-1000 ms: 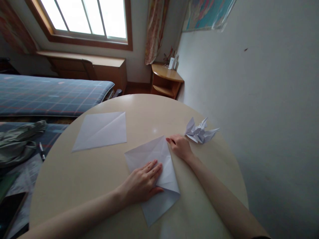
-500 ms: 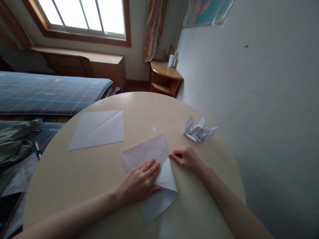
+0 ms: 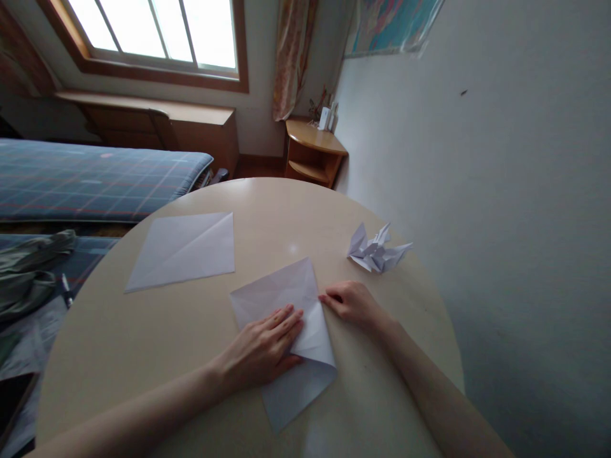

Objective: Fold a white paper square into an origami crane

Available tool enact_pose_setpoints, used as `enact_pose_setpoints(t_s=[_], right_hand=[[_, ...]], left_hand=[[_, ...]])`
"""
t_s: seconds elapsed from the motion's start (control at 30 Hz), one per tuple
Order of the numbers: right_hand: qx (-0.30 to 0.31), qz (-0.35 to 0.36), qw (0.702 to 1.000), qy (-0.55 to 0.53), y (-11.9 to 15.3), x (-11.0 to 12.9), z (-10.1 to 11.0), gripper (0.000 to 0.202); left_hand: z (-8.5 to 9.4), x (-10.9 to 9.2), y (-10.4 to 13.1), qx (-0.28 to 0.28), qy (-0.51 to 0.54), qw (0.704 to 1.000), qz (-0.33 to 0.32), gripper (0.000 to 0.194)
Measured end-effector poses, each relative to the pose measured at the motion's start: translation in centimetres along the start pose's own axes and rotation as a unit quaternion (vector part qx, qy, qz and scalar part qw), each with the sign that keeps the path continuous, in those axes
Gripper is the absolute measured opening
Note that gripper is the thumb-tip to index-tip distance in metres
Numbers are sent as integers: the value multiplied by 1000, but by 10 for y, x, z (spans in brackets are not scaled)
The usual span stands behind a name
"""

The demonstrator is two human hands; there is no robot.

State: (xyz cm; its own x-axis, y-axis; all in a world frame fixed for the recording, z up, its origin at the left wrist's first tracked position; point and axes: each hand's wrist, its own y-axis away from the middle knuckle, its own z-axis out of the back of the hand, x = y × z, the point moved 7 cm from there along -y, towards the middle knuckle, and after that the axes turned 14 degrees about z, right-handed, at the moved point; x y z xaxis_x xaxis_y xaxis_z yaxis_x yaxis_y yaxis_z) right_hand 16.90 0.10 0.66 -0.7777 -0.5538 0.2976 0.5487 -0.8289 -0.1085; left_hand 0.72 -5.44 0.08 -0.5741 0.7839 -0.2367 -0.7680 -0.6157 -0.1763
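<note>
A creased white sheet of paper (image 3: 298, 394) lies on the round table, its right part folded over toward the left. My left hand (image 3: 267, 343) rests flat on this flap, fingers stretched out and holding nothing, and covers the middle of the sheet. At the paper's right edge, my right hand (image 3: 351, 302) is closed, with its thumb and fingertip pinched at the end of the fold. The fold bulges slightly lower down, below the right hand.
The cream round table (image 3: 267, 200) carries a square paper stack (image 3: 186, 248) at left and folded paper cranes (image 3: 377, 249) at right. A wall (image 3: 520, 222) stands along the right. A plaid mattress (image 3: 95, 184) and a dark phone-like object (image 3: 14, 401) lie at left.
The whole view has shifted slightly, so everything sits a little further left. Both hands keep nearly the same places on the paper.
</note>
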Motion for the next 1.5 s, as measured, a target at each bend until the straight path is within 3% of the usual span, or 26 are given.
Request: enact_pose_setpoints(t_s=[0.1,0.2,0.3,0.43,0.6,0.7,0.8,0.9,0.93,1.03,1.13,1.33,1.5], right_hand=[[-48,-15,998,-47,1,-4,1,45],[-166,-22,981,-95,2,-7,14,43],[-261,42,953,-146,2,4,29,41],[-197,142,952,-184,-5,28,28,51],[-191,121,956,-187,1,16,30,61],[-186,92,961,-183,5,0,30,49],[-132,89,968,-193,5,-6,21,26],[-93,109,963,-227,3,-4,11,22],[-86,113,962,-233,2,-4,9,23],[-64,121,962,-236,1,-1,5,25],[-33,114,966,-230,2,3,7,26],[20,96,971,-217,6,14,15,34],[43,82,958,-272,12,11,15,69]], left_hand=[[3,6,-1,-6,35,999,32,71],[4,14,-2,-16,62,995,74,94],[3,14,-3,-22,54,996,68,101],[2,17,-3,-24,15,997,76,94],[2,31,-5,9,-27,994,105,80],[5,39,-7,8,-36,994,101,68],[9,39,-6,7,-39,996,86,49],[13,33,-2,27,-22,996,87,41],[14,30,0,43,-13,995,88,47],[16,18,6,108,14,991,75,92],[20,13,11,157,26,984,78,100],[45,13,14,180,88,979,35,65],[66,32,11,145,167,974,51,35]])
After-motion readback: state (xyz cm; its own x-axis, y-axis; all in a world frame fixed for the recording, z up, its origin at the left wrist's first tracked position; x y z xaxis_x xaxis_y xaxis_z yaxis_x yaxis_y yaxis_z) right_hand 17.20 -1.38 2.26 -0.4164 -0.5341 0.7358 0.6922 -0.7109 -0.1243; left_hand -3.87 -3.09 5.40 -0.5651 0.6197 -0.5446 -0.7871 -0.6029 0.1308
